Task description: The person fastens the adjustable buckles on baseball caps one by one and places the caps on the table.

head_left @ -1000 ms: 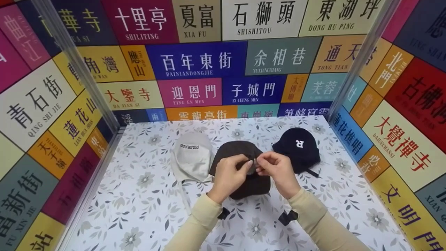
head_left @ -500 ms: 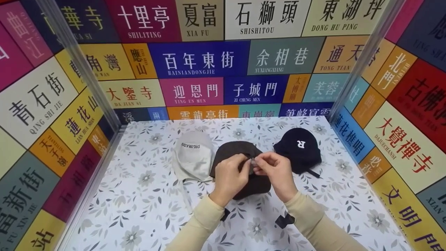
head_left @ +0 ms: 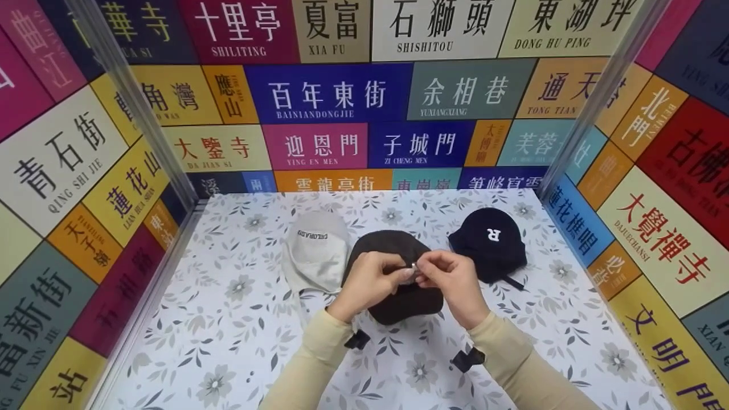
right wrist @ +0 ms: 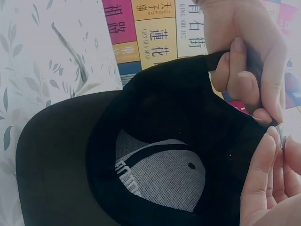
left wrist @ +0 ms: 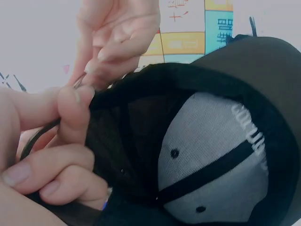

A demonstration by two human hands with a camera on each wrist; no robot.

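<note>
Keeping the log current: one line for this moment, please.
left hand: pinches strap | right hand: pinches at clasp | brown cap: middle | white cap: left | navy cap: right

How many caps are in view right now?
3: a pale cap on the left, a navy cap on the right, and a brown cap between them, held by the left hand and right hand.

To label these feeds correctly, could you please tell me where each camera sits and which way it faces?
Head: on the head, facing forward and down at the brown cap; left hand, right hand and sleeves show.
Left wrist: on that wrist, looking into the cap; both hands show in part.
Right wrist: on that wrist, looking in from the other side; again parts of both hands.
Both wrist views share the cap's grey inner panel.
</note>
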